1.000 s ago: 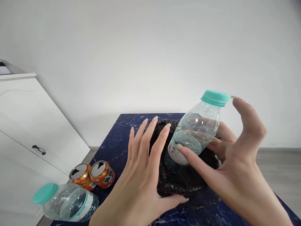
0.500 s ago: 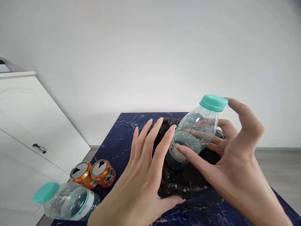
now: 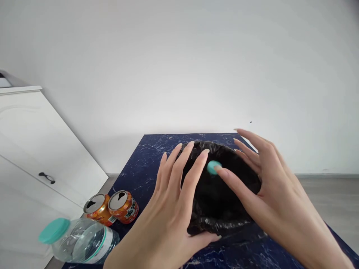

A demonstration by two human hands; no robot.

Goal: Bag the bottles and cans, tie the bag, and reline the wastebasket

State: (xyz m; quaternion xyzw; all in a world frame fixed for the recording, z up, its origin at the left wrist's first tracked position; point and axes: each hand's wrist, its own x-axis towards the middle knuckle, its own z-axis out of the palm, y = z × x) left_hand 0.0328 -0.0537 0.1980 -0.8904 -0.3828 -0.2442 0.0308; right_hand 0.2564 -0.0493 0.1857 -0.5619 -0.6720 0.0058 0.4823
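A bin lined with a black plastic bag (image 3: pixel 224 223) stands on a dark blue marbled table. Over its left rim rests my left hand (image 3: pixel 175 198), fingers stretched apart and thumb along the near side. My right hand (image 3: pixel 269 175) hovers above the right side of the bin, open, holding nothing. Inside the dark opening shows a blurred turquoise bottle cap (image 3: pixel 213 167), close to my right thumb tip in the picture. The rest of that bottle is lost in the dark.
Left of the bin stand two orange drink cans (image 3: pixel 97 208) (image 3: pixel 123 206), their tops opened. A clear plastic bottle with a turquoise cap (image 3: pixel 81 239) is in front of them. A white cabinet (image 3: pixel 33 149) stands at left, and a pale wall (image 3: pixel 179 74) rises behind the table.
My right hand has let go of the clear bottle, which has dropped into the bin. Its fingers have spread and drawn back slightly. My left hand stays at the rim.
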